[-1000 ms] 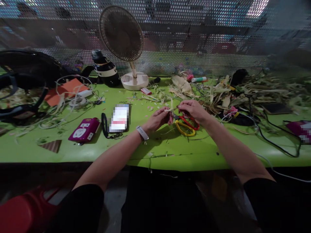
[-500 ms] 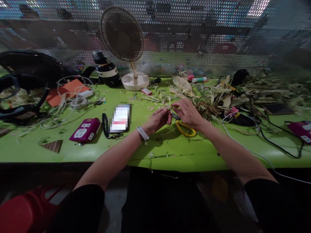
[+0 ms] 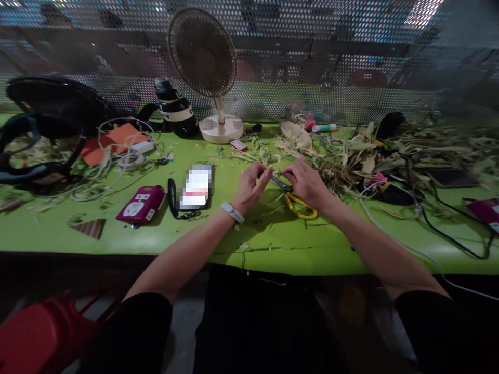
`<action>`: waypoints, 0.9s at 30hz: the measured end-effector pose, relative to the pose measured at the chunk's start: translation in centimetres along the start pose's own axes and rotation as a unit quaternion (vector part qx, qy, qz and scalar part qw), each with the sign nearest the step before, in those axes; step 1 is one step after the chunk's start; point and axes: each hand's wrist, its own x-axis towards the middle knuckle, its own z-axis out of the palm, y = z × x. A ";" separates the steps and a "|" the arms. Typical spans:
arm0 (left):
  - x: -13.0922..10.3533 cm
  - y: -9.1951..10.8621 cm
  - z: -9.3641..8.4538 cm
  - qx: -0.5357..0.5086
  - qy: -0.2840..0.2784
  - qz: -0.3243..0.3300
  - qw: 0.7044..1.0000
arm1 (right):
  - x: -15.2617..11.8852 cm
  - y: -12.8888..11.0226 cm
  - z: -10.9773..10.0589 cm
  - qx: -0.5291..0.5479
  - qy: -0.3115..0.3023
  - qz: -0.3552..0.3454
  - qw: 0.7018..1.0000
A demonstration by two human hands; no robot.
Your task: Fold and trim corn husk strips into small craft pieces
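Observation:
My left hand (image 3: pixel 251 188), with a pale watch band on its wrist, is held above the green table, thumb and fingertips pinched together. Facing it, my right hand (image 3: pixel 306 183) has its fingers bent into a pinch too. Small pale plant bits (image 3: pixel 276 170) show in the narrow gap between the fingertips; whether either hand grips one is hidden. Yellow-handled scissors (image 3: pixel 300 208) lie on the table below and between my hands, their grey blades pointing up-left towards my left fingertips. Dried leaf pieces and pale scraps are scattered just beyond my hands.
A heap of dry leaves (image 3: pixel 358 156) spreads to the right, crossed by cables. A phone (image 3: pixel 197 187) and a purple power socket box (image 3: pixel 141 205) lie left. Behind stand a fan (image 3: pixel 221 127) and a black bottle (image 3: pixel 177 111), before a perforated metal screen (image 3: pixel 265 67).
My left hand has turned, with its thumb and fingers now pointing up towards my right hand. A pale stem and a reddish piece at the left fingers no longer show. The view has shifted slightly.

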 end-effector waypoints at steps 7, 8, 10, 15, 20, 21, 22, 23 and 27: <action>0.0 1.2 0.8 -0.180 -0.070 -0.072 0.979 | 0.1 -1.0 -0.5 0.090 -0.071 0.066 0.991; 0.1 1.3 0.8 -0.195 -0.076 -0.079 0.975 | 0.2 -1.2 -0.7 0.110 -0.084 0.080 0.987; 0.1 1.7 0.7 -0.216 -0.093 -0.092 0.968 | 0.3 -1.5 -1.0 0.159 -0.097 0.103 0.977; 0.1 2.5 0.4 -0.232 -0.089 -0.098 0.964 | 0.4 -2.2 -1.0 0.235 -0.035 0.144 0.961; 0.0 2.2 0.5 -0.243 -0.075 -0.104 0.962 | 0.2 -2.6 -0.4 0.235 -0.005 0.168 0.957; 0.0 2.0 0.6 -0.241 -0.077 -0.106 0.962 | 0.1 -2.6 -0.3 0.221 -0.001 0.159 0.962; -0.1 1.8 0.7 -0.235 -0.079 -0.106 0.963 | 0.0 -2.6 -0.2 0.202 0.001 0.147 0.968; -0.1 1.7 0.7 -0.224 -0.081 -0.106 0.965 | 0.0 -2.5 -0.1 0.182 0.001 0.134 0.974; -0.2 1.4 1.1 -0.229 -0.072 -0.125 0.963 | -0.4 -2.1 0.4 0.126 -0.007 0.098 0.987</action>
